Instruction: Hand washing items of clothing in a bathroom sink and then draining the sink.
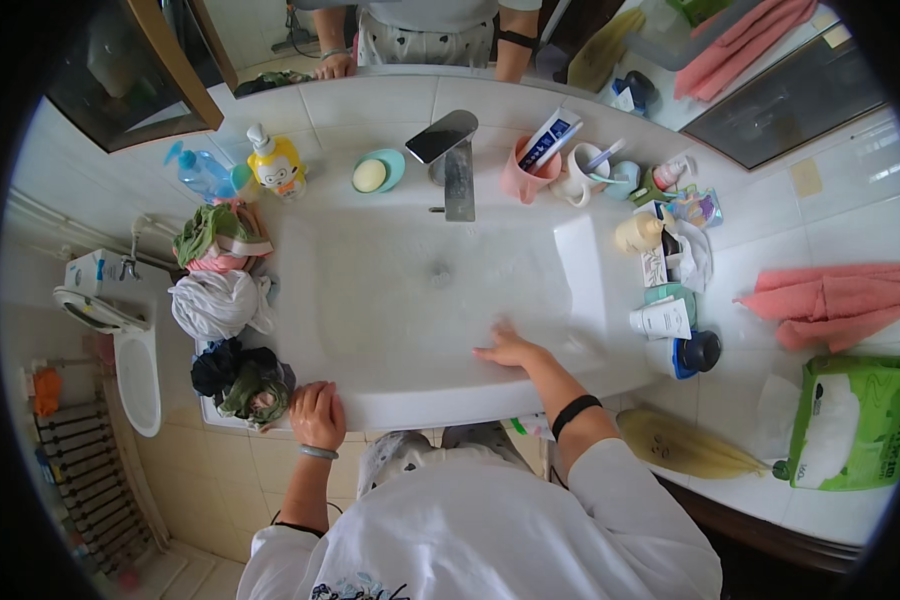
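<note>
A white rectangular washbasin [450, 397] lies before me, holding water. My right hand [511, 347] dips into the water at the basin's near right part, fingers apart and partly blurred, with nothing in it. My left hand [318, 415] rests on the basin's front left rim, beside a bundle of dark and olive clothes [251, 382]. Behind that bundle lie a white cloth [217, 301] and a heap of green and pink clothes [221, 236]. At the back stands a metal faucet [460, 180] with a broad flat lever.
A soap bar [370, 175] sits in a teal dish left of the faucet, near a yellow pump bottle [276, 166]. Right of the faucet are a pink cup [529, 174] and a white mug [572, 180]. Several toiletries, including a white tube [660, 319], line the right ledge.
</note>
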Demonstrator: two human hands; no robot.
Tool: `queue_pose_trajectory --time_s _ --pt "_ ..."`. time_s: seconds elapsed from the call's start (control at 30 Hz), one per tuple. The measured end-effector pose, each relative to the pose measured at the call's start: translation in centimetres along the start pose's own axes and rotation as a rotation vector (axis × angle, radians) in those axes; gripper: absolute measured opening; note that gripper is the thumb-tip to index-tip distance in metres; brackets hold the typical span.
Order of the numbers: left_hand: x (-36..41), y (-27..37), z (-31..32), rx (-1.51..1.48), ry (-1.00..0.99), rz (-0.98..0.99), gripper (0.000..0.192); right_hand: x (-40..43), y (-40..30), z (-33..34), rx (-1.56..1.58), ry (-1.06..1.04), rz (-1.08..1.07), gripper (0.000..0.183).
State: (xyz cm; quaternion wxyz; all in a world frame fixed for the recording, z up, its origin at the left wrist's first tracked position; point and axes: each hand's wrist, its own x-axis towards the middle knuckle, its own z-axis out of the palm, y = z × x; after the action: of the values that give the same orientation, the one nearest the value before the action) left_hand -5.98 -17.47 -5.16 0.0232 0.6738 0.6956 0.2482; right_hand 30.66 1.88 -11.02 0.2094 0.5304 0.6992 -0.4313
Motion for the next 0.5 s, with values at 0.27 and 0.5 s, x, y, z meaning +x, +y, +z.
queue_pose_trajectory --time_s 0.27,0.5 --pt "-0.2 0.0 -0.6 -0.011 0.01 -0.051 0.018 -8.0 4.4 -2.3 -0.477 0.465 0.37 0.088" --pt "0.4 0.3 -0.1 -0.002 0.01 -0.035 0.022 -4.7 10.9 -6.9 -0.753 0.914 0.166 0.098"
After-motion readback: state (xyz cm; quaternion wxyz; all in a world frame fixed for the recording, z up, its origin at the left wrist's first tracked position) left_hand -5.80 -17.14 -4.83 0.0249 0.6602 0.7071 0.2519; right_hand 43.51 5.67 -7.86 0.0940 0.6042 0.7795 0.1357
